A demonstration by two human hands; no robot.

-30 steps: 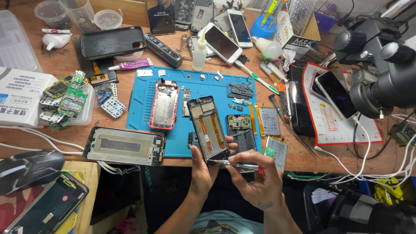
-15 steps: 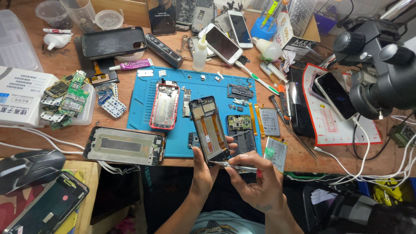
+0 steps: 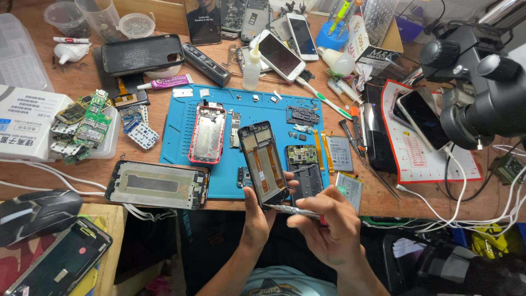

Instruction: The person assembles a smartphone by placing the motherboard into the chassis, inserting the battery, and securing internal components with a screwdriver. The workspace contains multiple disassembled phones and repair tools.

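Note:
My left hand [image 3: 258,218] grips the lower end of an opened black phone frame [image 3: 264,161], holding it tilted over the front edge of the blue work mat [image 3: 181,129]. Orange flex cables show inside the frame. My right hand [image 3: 327,229] holds a thin metal tool [image 3: 289,209] like a pen, its tip touching the bottom edge of the frame. A red phone housing [image 3: 207,133] lies on the mat to the left. A small circuit board [image 3: 302,155] and a black plate [image 3: 308,180] lie just right of the held frame.
A large empty display frame [image 3: 157,184] lies at the desk's front left. A microscope [image 3: 476,93] stands at the right over a red-edged pad. Green circuit boards [image 3: 85,123], several phones, a glue tube [image 3: 164,83], a bottle [image 3: 251,67] and a computer mouse [image 3: 35,212] surround the mat.
The held frame has stayed in nearly the same place; my right hand with the tool has shifted slightly along its bottom edge.

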